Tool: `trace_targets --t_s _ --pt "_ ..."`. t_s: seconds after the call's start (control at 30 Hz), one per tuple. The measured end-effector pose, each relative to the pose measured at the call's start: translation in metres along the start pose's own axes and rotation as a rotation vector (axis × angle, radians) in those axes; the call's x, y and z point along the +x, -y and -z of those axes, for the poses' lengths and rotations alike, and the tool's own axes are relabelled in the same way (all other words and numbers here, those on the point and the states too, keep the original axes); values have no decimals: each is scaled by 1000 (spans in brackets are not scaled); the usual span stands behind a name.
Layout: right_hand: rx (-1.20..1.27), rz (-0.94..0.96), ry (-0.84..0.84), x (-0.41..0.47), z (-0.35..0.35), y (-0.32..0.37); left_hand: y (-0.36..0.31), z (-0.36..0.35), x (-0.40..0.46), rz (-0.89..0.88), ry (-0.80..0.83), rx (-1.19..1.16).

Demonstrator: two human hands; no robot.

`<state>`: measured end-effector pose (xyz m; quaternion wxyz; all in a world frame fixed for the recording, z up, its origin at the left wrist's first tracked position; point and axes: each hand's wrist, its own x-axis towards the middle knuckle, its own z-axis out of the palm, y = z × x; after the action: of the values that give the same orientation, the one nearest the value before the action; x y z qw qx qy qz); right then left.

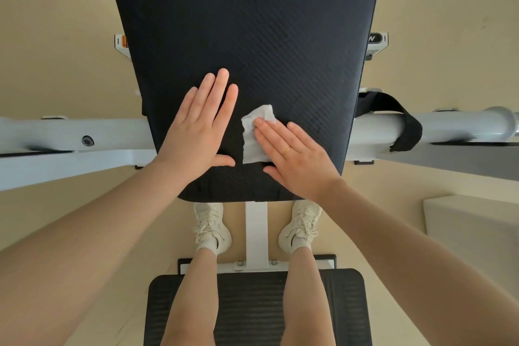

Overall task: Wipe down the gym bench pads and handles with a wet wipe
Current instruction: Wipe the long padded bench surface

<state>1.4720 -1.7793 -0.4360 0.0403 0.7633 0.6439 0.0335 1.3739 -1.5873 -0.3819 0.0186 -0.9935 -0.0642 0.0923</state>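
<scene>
Wipe (257, 135) sat bunched near the pad's (244, 22) lower edge, only pinned under your right hand's (295, 160) flat, straight fingers, nothing actually gripping it. Left hand (196, 132) lay flat and spread on the pad too, holding nothing. Honestly, that wipe could've slid free or balled up, leaving streaks unwiped.

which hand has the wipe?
The right hand, the one with the ring: its straight fingers press the wipe onto the pad. The left hand lies bare.

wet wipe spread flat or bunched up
Partly spread and crumpled: the wet wipe lies creased on the pad under the right hand fingers.
</scene>
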Motion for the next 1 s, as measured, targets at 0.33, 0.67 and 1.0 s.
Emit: trace_targets --t_s 0.33,0.67,1.0 --pt "-53 -13 230 -126 -23 1 -4 2 0 27 14 -2" --pt "143 -362 -22 -40 9 -25 -8 6 -1 51 38 -37" --pt "171 -261 74 -41 9 4 -5 10 -5 53 -62 -271"
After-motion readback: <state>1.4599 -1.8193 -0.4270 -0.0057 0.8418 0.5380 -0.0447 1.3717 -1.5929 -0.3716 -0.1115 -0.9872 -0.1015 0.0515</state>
